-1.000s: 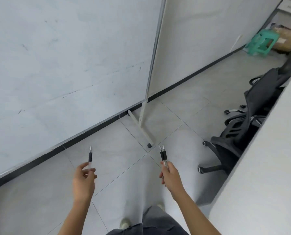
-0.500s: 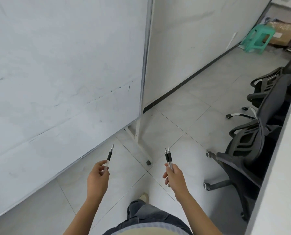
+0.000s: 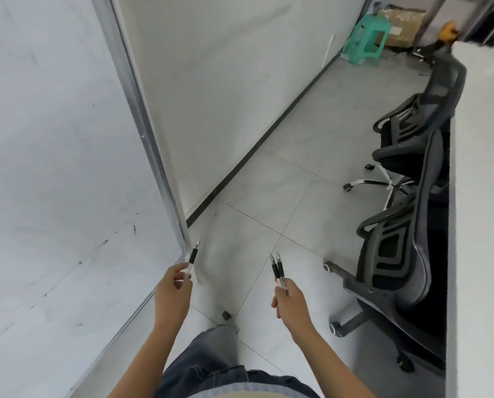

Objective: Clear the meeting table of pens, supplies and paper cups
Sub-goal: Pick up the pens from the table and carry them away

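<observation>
At the bottom centre of the frame a knee in dark trousers (image 3: 211, 357) pushes forward over the pale tiled floor (image 3: 268, 202). Just above it, both forearms reach out into the lower middle. The left hand (image 3: 172, 294) is closed around a single pen (image 3: 192, 258), fingers curled on the clear barrel, with the black grip and tip pointing up and slightly right. The right hand (image 3: 290, 304), a little to the right and apart from the left, is clamped on a pair of pens (image 3: 278, 270) held side by side, their black grips touching and their tips pointing up and slightly left. All three pens are in the air over the floor, none resting on anything.

Between the hands and a little lower, a small dark caster (image 3: 226, 315) sits on the tile. It lies near the bottom edge of a large whiteboard (image 3: 53, 168) that fills the left side of the frame, its metal frame edge running from the upper left down to just beside the left hand's pen.

At the right, two black mesh office chairs (image 3: 398, 254) stand one behind the other against the edge of a white worktop (image 3: 481, 225), which runs up the right border.

Farther back, a white wall with a dark skirting strip leads to the upper right, where a green plastic stool (image 3: 366, 41) stands in front of a cardboard box (image 3: 401, 20).
</observation>
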Motion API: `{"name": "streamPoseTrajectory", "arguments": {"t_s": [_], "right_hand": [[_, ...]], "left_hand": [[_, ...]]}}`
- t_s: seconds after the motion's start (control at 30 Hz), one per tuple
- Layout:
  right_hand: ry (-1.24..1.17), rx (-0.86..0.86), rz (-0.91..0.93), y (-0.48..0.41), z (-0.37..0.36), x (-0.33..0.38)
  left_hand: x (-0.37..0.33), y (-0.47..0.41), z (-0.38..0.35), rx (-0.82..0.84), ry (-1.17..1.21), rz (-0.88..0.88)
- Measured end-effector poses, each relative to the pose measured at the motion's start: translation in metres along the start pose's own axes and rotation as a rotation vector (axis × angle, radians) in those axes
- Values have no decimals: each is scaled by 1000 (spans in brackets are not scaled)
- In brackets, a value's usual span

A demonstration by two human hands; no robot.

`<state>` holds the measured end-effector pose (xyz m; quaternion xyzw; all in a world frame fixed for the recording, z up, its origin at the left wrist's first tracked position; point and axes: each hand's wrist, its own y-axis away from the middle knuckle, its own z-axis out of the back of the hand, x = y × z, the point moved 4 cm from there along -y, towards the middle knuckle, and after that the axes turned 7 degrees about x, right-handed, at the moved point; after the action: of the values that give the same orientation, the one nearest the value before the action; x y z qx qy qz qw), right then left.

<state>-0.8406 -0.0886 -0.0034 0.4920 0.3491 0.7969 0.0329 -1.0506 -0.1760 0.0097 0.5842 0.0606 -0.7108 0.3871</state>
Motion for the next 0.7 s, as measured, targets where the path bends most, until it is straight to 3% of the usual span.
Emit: {"name": "streamPoseTrajectory", "arguments": {"t_s": [0.23, 0.5, 0.7], "right_hand": [[-111, -240, 67, -77, 67, 63], [-149, -331, 14, -160, 124, 79], [-159, -361, 96, -273, 215, 156]], "left_hand": [[-79, -101, -57, 135, -42, -100], [-119, -186, -141, 228, -75, -42], [-196, -263, -224, 184, -17, -96]]}}
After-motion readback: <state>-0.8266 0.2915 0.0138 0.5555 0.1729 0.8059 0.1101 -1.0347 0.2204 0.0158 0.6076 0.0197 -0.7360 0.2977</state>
